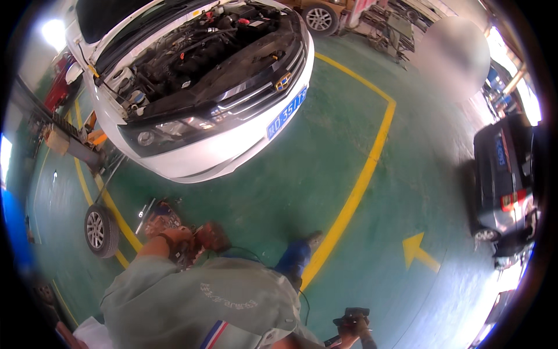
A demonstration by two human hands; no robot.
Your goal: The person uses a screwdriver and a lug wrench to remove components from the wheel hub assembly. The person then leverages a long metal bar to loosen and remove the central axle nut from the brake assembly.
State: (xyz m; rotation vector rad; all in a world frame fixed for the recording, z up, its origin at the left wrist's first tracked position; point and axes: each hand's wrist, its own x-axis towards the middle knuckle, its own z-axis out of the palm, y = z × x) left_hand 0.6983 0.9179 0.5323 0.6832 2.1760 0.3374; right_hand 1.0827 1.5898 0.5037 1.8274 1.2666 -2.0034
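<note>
My left hand (179,235) reaches down at the end of a grey-green sleeve, beside a cluster of hand tools (163,218) and a reddish-brown case (211,236) on the floor. Its fingers blend into the dark things under it, so their grip does not show. Low on the right, my right hand (351,333) is closed around a small black device (352,314) whose exact kind I cannot make out. A thin dark cable (307,305) hangs near that side of my body.
Ahead stands a white car (215,148) with its hood raised and engine bay (203,58) exposed. A loose wheel (101,231) is at the left, near a lift post (75,148). A dark car (504,174) is at the right. Yellow lines (363,192) mark the green floor.
</note>
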